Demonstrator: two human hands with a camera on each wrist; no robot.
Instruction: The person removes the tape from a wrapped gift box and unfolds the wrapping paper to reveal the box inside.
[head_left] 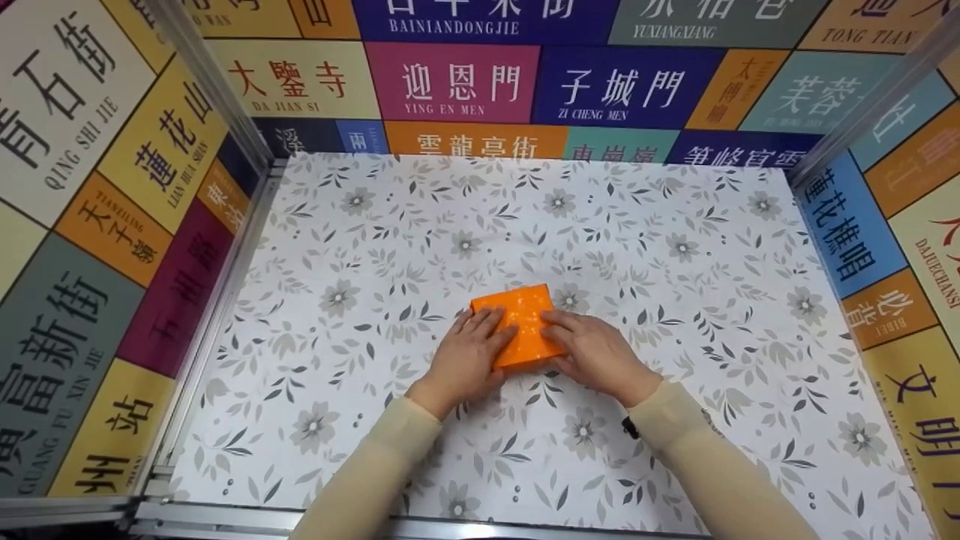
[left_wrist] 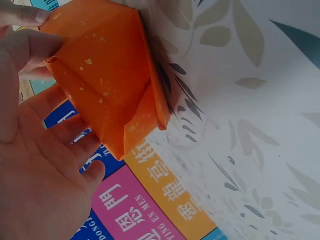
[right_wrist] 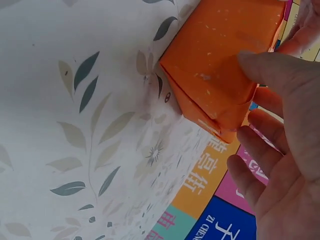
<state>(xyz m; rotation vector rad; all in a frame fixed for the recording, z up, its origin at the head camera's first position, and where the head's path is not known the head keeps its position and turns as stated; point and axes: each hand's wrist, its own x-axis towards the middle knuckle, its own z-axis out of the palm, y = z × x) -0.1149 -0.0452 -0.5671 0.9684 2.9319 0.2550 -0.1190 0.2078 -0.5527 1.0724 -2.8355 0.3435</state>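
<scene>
An orange paper packet (head_left: 525,322) with small gold flecks sits on the patterned tabletop, in front of me near the middle. Folds and a raised flap of paper show on its near side in both wrist views. My left hand (head_left: 469,356) holds its left side, fingers spread over the top. My right hand (head_left: 596,352) grips the right side, the thumb (right_wrist: 267,70) lying against the near face and the other fingers farther round the edge. Whether anything is inside the paper cannot be seen.
White cloth with grey flowers and leaves covers the tabletop (head_left: 360,247). Panels (head_left: 457,82) with coloured blocks and Chinese lettering stand at the back, left and right. A metal rail (head_left: 217,514) runs along the front edge.
</scene>
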